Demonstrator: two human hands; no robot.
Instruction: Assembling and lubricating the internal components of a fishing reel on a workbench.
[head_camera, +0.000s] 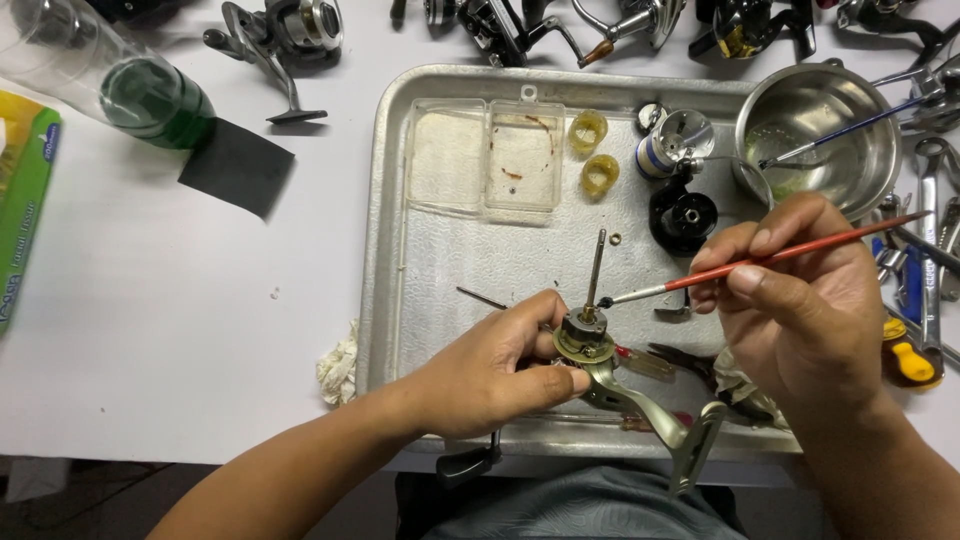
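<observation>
Reel body (590, 345) sits gripped in my left hand (490, 370) over the tray's (440, 270) near edge, while my right hand (800, 290) pinches a brush (760, 258), best dabbed lightly at the shaft base.

Olive reel body (600, 360), shaft upright; red-handled brush (760, 258) tip beside it.

brush (790, 252) red | reel body (600, 365) olive-gold | tray (450, 260) dimpled silver | cups (595, 150) yellow
</observation>
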